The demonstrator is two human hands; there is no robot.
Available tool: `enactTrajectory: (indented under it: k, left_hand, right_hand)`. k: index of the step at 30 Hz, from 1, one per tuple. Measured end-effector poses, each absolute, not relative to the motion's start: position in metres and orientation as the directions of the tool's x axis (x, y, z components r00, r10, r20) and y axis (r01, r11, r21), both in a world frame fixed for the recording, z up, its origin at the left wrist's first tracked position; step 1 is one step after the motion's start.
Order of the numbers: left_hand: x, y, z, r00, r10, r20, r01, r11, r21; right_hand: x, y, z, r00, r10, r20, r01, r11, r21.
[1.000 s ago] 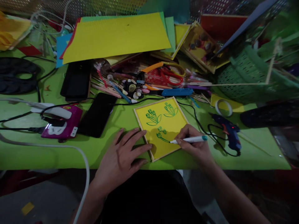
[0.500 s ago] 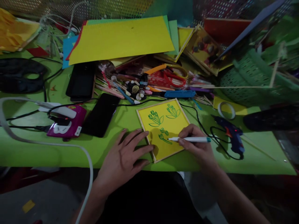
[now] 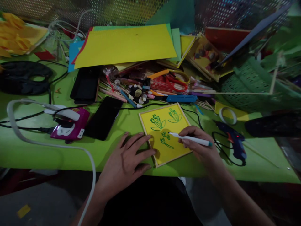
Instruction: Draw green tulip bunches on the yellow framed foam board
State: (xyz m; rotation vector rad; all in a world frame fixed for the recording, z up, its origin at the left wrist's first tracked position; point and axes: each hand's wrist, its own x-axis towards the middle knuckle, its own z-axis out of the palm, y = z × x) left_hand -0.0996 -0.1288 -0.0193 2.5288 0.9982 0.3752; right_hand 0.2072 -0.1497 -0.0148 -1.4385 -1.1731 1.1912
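Note:
A yellow panel (image 3: 172, 155) with a thin wooden frame lies on the green tabletop in front of me. Green line drawings of flowers are on it: two leafy bunches at the top and a partial one below, with three flower heads and a stem. My right hand (image 3: 201, 144) grips a white marker (image 3: 194, 139) with a green end, its tip at the right-hand flower head of the lower drawing; I cannot tell whether it touches. Spread flat, my left hand (image 3: 129, 155) rests with its fingertips on the panel's left edge.
Behind the panel lie a blue cutter (image 3: 181, 99), scissors (image 3: 175, 80) and pebbles (image 3: 138, 92). A glue gun (image 3: 234, 141) with its cable and a tape roll (image 3: 227, 115) are to the right. Phones (image 3: 103, 117) and a purple power strip (image 3: 70, 125) sit left, a green basket (image 3: 254, 84) back right.
The marker's tip has moved up from the lower stem to the flower heads, and my right hand has shifted with it. My left hand stays on the panel's edge. The view has tilted slightly.

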Motion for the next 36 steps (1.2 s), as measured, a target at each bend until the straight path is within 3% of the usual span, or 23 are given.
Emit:
enactTrajectory:
  k: [6, 16, 36]
  left_hand:
    - [-0.1, -0.129, -0.02, 0.701, 0.705, 0.107, 0.595, -0.661, 0.458]
    - [-0.102, -0.128, -0.022, 0.71, 0.692, 0.13, 0.588, -0.684, 0.432]
    - [-0.102, -0.128, -0.023, 0.71, 0.693, 0.123, 0.603, -0.689, 0.401]
  right_hand:
    - [0.21, -0.135, -0.009, 0.051, 0.987, -0.15, 0.034, -0.152, -0.988]
    - [0.203, -0.124, -0.01, 0.184, 0.961, -0.206, -0.052, -0.2, -0.978]
    - [0.205, -0.128, -0.007, 0.211, 0.957, -0.201, -0.04, -0.197, -0.98]
